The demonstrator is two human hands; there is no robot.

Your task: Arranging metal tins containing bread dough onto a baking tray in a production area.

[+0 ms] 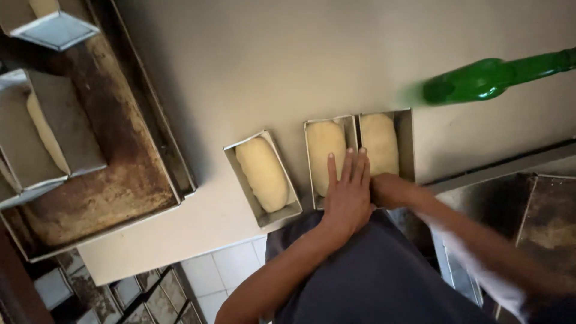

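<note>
Three metal loaf tins with pale raw dough stand on a light worktop (252,60). One tin (262,177) stands apart on the left. The middle tin (324,150) and the right tin (387,141) touch side by side. My left hand (348,192) lies flat, fingers stretched out, over the near ends of these two tins, where they meet. My right hand (389,189) is curled at the near end of the right tin and seems to grip its edge. Its fingers are partly hidden behind my left hand.
A green bottle (492,78) lies on the worktop at the far right. A large rusty baking tray (114,180) on the left holds several more tins with dough (45,129). Dark trays (540,210) sit to the right. Tiled floor (222,270) shows below the worktop edge.
</note>
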